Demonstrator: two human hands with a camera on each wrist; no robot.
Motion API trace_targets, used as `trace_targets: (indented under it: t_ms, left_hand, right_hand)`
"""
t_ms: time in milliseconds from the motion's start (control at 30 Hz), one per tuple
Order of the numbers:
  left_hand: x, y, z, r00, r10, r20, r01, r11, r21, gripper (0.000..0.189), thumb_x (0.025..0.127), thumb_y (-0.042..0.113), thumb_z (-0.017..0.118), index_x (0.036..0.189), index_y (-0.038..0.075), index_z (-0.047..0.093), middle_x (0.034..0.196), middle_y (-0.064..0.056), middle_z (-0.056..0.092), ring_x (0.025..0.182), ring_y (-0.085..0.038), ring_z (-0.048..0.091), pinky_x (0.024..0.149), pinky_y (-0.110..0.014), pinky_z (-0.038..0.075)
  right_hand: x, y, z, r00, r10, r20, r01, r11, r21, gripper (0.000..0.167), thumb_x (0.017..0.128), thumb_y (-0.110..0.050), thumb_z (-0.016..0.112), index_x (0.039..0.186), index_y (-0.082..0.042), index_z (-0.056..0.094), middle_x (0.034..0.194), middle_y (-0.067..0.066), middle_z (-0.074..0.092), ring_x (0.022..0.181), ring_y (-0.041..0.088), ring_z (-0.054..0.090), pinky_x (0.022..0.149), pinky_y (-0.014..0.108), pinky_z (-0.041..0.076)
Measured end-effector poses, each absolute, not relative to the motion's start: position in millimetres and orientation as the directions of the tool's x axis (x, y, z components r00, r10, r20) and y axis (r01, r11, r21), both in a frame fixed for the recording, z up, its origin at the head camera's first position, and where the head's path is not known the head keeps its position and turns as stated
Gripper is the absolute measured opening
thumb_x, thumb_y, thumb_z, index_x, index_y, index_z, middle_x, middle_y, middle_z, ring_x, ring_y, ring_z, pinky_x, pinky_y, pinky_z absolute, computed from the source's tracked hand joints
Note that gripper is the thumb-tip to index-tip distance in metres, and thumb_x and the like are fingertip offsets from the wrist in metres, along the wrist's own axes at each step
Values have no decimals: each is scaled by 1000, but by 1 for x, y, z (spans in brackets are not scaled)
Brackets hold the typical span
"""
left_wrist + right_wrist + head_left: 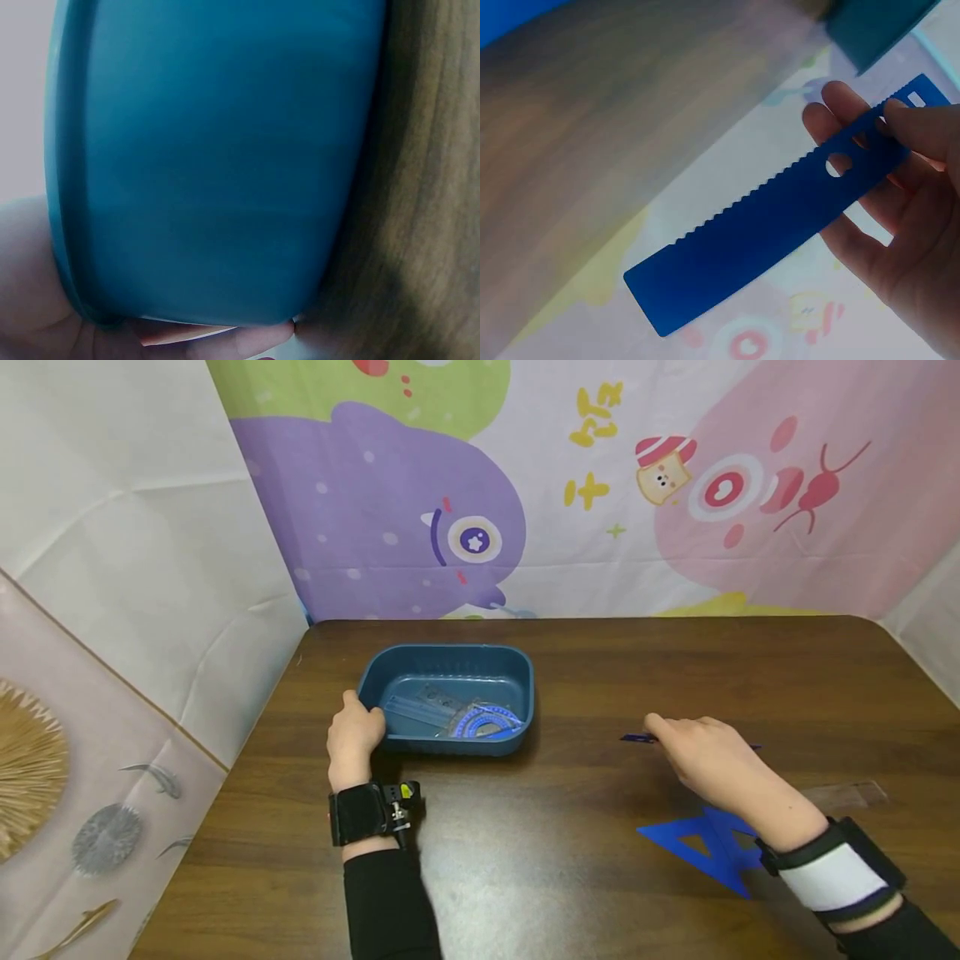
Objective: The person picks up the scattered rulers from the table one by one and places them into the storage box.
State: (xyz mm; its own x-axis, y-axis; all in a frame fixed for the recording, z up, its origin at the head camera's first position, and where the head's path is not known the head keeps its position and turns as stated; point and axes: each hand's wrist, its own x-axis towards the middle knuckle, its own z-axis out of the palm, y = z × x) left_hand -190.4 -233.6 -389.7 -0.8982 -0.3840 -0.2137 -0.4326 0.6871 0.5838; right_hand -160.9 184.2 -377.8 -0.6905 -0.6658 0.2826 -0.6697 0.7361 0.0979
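At the near left corner of a dark blue plastic basket [435, 746], my left hand [354, 733] grips the rim. The left wrist view is filled by the basket's outer wall [225, 150], with fingers [225, 344] curled along its end. Inside the basket lie a blue-marked protractor [487, 720] and clear ruler-like pieces [414, 710]. My right hand [716, 762], raised over the right side of the table, pinches a blue ruler [757, 232] with a wavy edge and holes between thumb and fingers. Only the ruler's ends show in the head view.
Blue set squares [723, 845] lie on the wooden table [525, 860] below my right forearm, which partly covers them. Beyond that wrist lies a clear ruler [851, 795]. A cartoon-printed curtain [405, 527] hangs behind the table's far edge.
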Motion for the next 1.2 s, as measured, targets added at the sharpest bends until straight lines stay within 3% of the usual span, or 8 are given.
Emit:
trace_targets:
  t_ms: [200, 333, 533, 633, 767, 1000, 1200]
  left_hand:
    - [-190, -233, -390, -899, -380, -218, -432, 687, 585, 59, 91, 21, 33, 142, -2, 14, 135, -33, 35, 116, -48, 42, 93, -56, 35]
    - [-189, -234, -390, -900, -379, -215, -430, 693, 579, 59, 91, 21, 33, 142, -2, 14, 134, -34, 36, 115, -49, 43, 92, -55, 36]
    - [-189, -235, -390, -900, -379, -217, -430, 690, 582, 59, 91, 21, 32, 142, -2, 14, 134, -34, 36, 114, -49, 43, 92, -55, 36]
    - [-189, -235, -390, -897, -385, -219, -437, 687, 581, 59, 91, 21, 32, 142, -2, 14, 135, -33, 36, 115, -48, 43, 93, -55, 36]
    - [-191, -233, -392, -898, -381, -221, -435, 690, 578, 60, 91, 22, 32, 143, -1, 13, 135, -33, 36, 115, -48, 42, 93, -55, 36]
    - [-192, -234, -393, -897, -385, -217, -437, 700, 564, 59, 91, 22, 32, 143, 0, 13, 134, -34, 37, 115, -49, 42, 93, -55, 35]
    - [-193, -234, -393, -898, -384, -213, -434, 703, 563, 60, 91, 22, 33, 143, 0, 13, 134, -34, 37, 116, -50, 42, 93, -55, 35]
  right_hand:
    - [-168, 149, -369, -629, -698, 342, -699, 701, 143, 32, 72, 10, 65, 96, -6, 52, 76, 3, 60, 65, 20, 58, 56, 34, 43]
    - [-175, 122, -362, -571, -716, 402, -725, 670, 162, 37, 72, 11, 63, 103, -8, 58, 88, 6, 62, 77, 23, 61, 64, 36, 48]
    - [-190, 73, -353, -507, -735, 450, -748, 635, 195, 28, 83, 0, 61, 108, -11, 60, 94, 6, 63, 88, 23, 62, 77, 38, 48]
    - [-197, 54, -352, -487, -747, 454, -751, 623, 219, 29, 84, -1, 60, 110, -12, 60, 92, 5, 63, 85, 21, 62, 78, 37, 48]
    - [-205, 35, -351, -449, -756, 477, -750, 609, 259, 27, 85, -2, 58, 108, -15, 61, 83, 2, 62, 73, 18, 61, 68, 32, 48]
    - [-211, 4, -354, -446, -780, 440, -722, 603, 339, 25, 87, -8, 58, 109, -19, 60, 84, 1, 63, 72, 16, 59, 62, 29, 44]
    - [-215, -25, -370, -509, -786, 350, -744, 607, 281, 32, 86, -11, 60, 116, -21, 59, 94, 0, 66, 79, 15, 62, 64, 27, 46]
